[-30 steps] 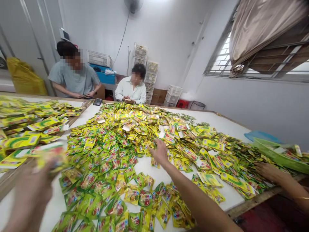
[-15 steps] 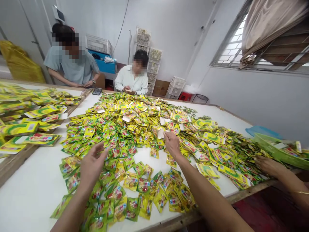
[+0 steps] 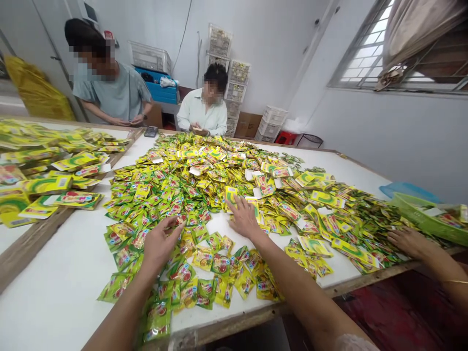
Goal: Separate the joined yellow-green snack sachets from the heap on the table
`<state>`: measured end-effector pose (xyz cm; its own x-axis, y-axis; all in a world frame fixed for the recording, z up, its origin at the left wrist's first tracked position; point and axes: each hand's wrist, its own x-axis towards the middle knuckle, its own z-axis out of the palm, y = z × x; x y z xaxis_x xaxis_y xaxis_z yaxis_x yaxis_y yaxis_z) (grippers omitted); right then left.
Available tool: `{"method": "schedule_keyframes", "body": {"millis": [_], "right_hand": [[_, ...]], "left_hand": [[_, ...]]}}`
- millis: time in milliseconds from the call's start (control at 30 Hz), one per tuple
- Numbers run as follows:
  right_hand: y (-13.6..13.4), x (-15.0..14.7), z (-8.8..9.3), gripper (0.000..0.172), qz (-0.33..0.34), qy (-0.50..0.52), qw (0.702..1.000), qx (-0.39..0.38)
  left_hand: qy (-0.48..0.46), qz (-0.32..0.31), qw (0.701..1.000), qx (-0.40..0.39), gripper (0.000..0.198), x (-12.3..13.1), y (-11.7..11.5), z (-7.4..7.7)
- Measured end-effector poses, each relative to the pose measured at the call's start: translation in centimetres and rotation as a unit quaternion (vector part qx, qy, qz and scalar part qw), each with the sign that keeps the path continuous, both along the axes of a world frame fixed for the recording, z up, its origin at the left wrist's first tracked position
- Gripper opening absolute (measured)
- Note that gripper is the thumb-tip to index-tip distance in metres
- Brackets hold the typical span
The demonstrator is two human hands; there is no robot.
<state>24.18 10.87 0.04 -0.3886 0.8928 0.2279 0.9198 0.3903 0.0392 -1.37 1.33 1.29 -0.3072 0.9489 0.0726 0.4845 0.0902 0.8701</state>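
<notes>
Over the near left side of a large heap of small green and yellow sachets point(image 3: 161, 190), my left hand point(image 3: 161, 243) has its fingers loosely curled and apart from the thumb. No item shows in it. My right hand point(image 3: 244, 218) reaches to the heap's front edge, its thumb and fingers at a small yellow carton point(image 3: 231, 194). It appears to grip that carton; another yellow carton piece lies just behind its fingers. Between and below my forearms, loose sachets point(image 3: 219, 265) are spread on the white tabletop point(image 3: 47, 282).
At right, another person's hand point(image 3: 409, 241) touches the heap beside a green basket point(image 3: 424, 217). Two people point(image 3: 113, 95) sit across the table. Yellow cartons point(image 3: 80, 161) are piled left of a wooden divider point(image 3: 47, 229). Stacked crates point(image 3: 236, 92) stand behind.
My right hand has moved left and its fingers have spread from a pinch at a white flap; a yellow carton now shows at them. My left hand shifted slightly right. The camera view has shifted.
</notes>
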Motion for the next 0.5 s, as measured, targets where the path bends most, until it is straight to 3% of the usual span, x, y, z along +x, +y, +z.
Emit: {"method": "schedule_keyframes", "body": {"millis": [133,300,400,500], "right_hand": [[0.9,-1.0,0.3,0.046,-0.017,0.082,0.996,-0.015],[-0.4,-1.9,3.4,0.034,-0.033,0.219,0.975,0.000],[-2.3,-3.1,5.4,0.031,0.059,0.357,0.925,-0.120],[-3.1,-3.7,5.6,0.034,0.139,0.391,0.870,-0.266]], "left_hand": [[-0.014,-0.011,1.000,0.009,0.045,0.0,0.0,-0.4],[0.095,-0.001,0.988,0.125,0.059,0.2,-0.2,0.2],[0.126,-0.034,0.975,0.179,0.074,0.7,-0.2,0.8],[0.019,-0.147,0.986,0.077,0.056,1.4,-0.4,0.8]]}}
